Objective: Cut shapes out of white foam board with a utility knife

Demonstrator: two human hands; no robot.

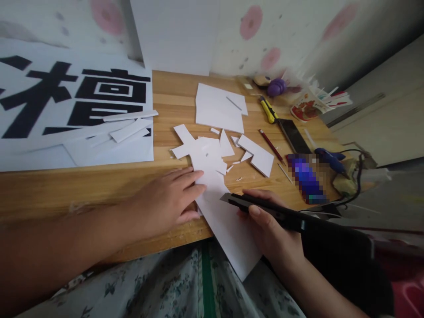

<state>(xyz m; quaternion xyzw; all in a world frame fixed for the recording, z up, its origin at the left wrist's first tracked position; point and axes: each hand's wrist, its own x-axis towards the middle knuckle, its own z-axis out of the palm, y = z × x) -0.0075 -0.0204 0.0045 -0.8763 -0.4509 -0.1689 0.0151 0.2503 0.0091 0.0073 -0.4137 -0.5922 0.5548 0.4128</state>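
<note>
A long piece of white foam board (215,190), cut into a cross-like shape at its far end, lies over the table's front edge. My left hand (179,194) rests on its left edge with the fingers stretched out flat. In my right hand (268,225) is a black utility knife (274,210), its blade pointing left, over the board. Small white offcuts (227,143) lie around the far end, with an angular white piece (256,154) to their right. Farther back sits a larger white sheet (217,106) with a thin strip on it.
At left, a paper printed with a large black character (109,92) carries white strips (132,128). To the right are a red pencil (271,145), a yellow cutter (268,109), a dark flat blade (293,136), a blurred phone (306,179), a blue glue gun (331,159) with its cable, and a paper tub (306,106).
</note>
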